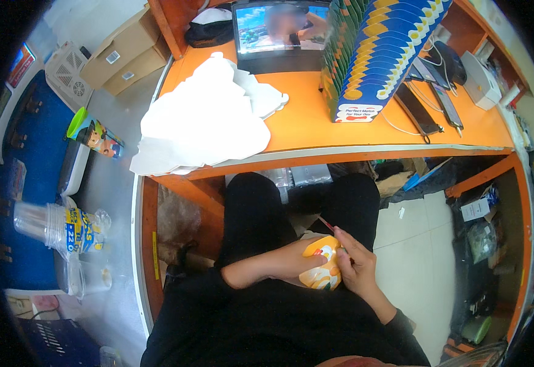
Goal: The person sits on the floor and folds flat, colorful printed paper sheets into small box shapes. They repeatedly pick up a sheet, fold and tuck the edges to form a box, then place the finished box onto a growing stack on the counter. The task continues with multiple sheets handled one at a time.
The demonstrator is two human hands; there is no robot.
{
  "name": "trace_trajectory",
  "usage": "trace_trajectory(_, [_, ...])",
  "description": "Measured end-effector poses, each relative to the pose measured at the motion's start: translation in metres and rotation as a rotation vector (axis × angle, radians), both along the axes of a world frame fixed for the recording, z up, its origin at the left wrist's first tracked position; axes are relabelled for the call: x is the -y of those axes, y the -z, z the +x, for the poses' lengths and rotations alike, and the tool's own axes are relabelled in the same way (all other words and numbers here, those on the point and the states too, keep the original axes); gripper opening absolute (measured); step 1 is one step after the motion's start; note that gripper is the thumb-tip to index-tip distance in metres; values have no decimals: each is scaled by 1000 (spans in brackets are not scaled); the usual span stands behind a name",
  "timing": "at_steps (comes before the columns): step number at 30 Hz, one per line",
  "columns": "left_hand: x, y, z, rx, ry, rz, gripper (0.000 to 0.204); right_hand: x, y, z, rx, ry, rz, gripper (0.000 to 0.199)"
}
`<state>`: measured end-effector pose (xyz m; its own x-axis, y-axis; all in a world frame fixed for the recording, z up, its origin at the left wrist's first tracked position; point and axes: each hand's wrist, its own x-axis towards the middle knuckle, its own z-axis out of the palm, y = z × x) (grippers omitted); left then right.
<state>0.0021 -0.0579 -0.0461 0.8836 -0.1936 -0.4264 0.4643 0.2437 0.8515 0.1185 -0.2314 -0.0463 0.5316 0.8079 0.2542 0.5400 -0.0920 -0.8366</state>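
In my lap is a yellow-orange printed paper carton [327, 276] with white and red shapes on it. My left hand [285, 262] is closed round its left side, with the thumb lying across the printed face. My right hand [357, 264] is at the carton's right edge, fingers closed on a thin dark red stick-like thing [326, 224] that points up and left. Its exact kind is too small to tell. On the orange desk [303, 131] ahead lies a pile of white flat card blanks [202, 119]. To its right stands a tall nested stack of blue, orange and green printed cartons [380, 61].
Behind the blanks a screen [273, 30] plays a video. Phones [418, 110] with cables and a white box [481, 79] sit at the desk's right. Stacked plastic cups [53, 225] and a colourful tumbler [99, 136] are on the grey counter at left. Cardboard boxes [123, 58] stand behind.
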Motion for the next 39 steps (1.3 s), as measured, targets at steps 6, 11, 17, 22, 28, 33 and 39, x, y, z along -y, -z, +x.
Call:
trace_trajectory(6, [-2,-1,-3,12,-78,-114,46,-2,-5,7,-22,-128,6,36])
trace_trajectory(11, [-2,1,-2,24,-77,-122,48,-3,-10,3,12,-105,-57,36])
trace_trajectory(17, [-7,1,-3,39,-52,-156,49,-6,-13,3,-50,-140,-91,36])
trace_trajectory(22, [-2,2,-7,-33,-123,-182,56,1,-20,14,-246,-254,-100,40])
trace_trajectory(28, [-10,-7,-3,37,36,-424,65,11,-8,24,-720,-272,-95,54])
trace_trajectory(33, [-5,-2,2,190,96,-227,62,-1,-16,19,-898,-185,44,58])
trace_trajectory(39, [2,-22,10,83,-44,353,49,-1,-2,9,-576,-111,15,53])
